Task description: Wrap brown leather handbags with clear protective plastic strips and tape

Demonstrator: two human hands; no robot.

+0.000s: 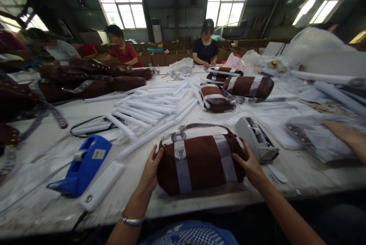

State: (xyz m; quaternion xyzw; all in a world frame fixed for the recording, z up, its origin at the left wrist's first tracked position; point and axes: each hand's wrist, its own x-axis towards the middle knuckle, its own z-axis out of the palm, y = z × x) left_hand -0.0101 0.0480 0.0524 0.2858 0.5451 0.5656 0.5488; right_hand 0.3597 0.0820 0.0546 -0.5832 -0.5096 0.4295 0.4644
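Note:
A brown leather-look bag [200,163] with two clear plastic bands around it lies at the table's front edge. My left hand [151,167] grips its left end, thumb on the near face. At the right end, my right hand [250,165] holds it with the fingers spread over the side. The bag's strap [206,126], wrapped in clear film, arches along the far side. Close behind my right hand stands a grey tape dispenser [254,138]. To the left are a blue tape dispenser [85,165] and a long white device [102,186] with a black cord.
White rolled tubes [148,109] are heaped mid-table. Banded brown bags [248,87] lie behind them, and more brown bags [94,81] at left. At right another person's hand [343,134] rests on a plastic-wrapped bag [317,136]. Several people work across the table.

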